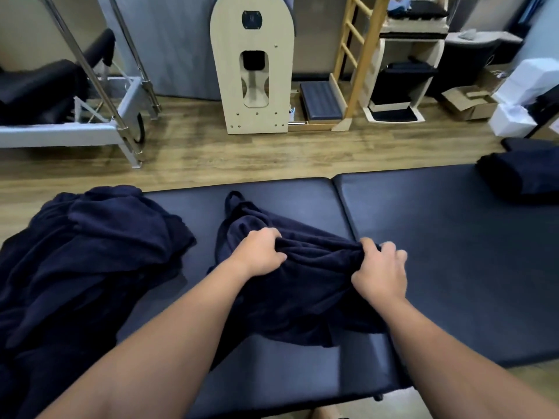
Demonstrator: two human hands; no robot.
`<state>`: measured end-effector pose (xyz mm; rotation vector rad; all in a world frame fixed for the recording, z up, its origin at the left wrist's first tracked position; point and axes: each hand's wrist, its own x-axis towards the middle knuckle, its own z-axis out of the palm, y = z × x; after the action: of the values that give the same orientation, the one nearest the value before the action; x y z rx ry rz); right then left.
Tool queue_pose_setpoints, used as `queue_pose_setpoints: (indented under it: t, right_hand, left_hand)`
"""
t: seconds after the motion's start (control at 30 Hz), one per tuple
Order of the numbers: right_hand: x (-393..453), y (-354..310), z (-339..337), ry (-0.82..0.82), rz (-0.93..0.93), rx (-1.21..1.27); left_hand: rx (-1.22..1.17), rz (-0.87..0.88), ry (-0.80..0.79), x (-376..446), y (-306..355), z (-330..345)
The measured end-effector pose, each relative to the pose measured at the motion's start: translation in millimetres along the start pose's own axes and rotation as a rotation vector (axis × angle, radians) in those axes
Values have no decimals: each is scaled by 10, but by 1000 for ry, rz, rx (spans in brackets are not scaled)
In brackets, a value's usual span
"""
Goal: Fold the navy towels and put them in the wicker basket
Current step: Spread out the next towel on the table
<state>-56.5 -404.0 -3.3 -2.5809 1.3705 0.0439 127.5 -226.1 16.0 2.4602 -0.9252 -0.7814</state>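
A crumpled navy towel lies in the middle of the dark padded table. My left hand grips a bunched fold of it on the left. My right hand clutches the same gathered edge on the right. A heap of more navy towels sprawls over the table's left end. A folded navy towel rests at the far right edge. No wicker basket is in view.
Beyond the table lies a wooden floor. A metal-framed exercise bed stands at the back left, a pale wooden arched unit in the middle, a ladder frame and cardboard boxes at the right.
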Motion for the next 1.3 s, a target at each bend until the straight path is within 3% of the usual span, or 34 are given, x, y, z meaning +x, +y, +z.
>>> queue_pose_setpoints:
  t: [0.2, 0.4, 0.47, 0.6, 0.7, 0.8, 0.87, 1.03, 1.1, 1.2, 1.3]
  right_hand:
    - [410, 935, -286, 123, 138, -5]
    - [369, 1129, -27, -203, -37, -193]
    - [316, 1010, 45, -177, -144, -182]
    - [260, 566, 111, -80, -386, -34]
    - [284, 137, 117, -52, -531, 95]
    - [380, -330, 130, 6, -657, 216]
    - [459, -636, 101, -27, -700, 244]
    - [681, -1028, 22, -492, -576, -99]
    - [711, -1060, 36, -590, -586, -218]
    - [705, -1068, 85, -523, -617, -299]
    - [611, -1143, 78, -345, -709, -275]
  left_hand:
    - [-156, 112, -145, 133, 828, 607]
    - [355, 98, 234, 106, 824, 676]
    - [448, 3, 275, 50, 695, 635]
    - [244, -326, 281, -54, 399, 550]
    - [133, -495, 142, -86, 174, 534]
    - [-168, -447, -65, -138, 32, 485]
    - [-282, -408, -84, -210, -9, 461]
    - [-311, -323, 23, -400, -74, 319]
    - [-301, -310, 69, -473, -163, 240]
    - [-142, -399, 106, -571, -298, 181]
    - [-9, -578, -28, -750, -424, 247]
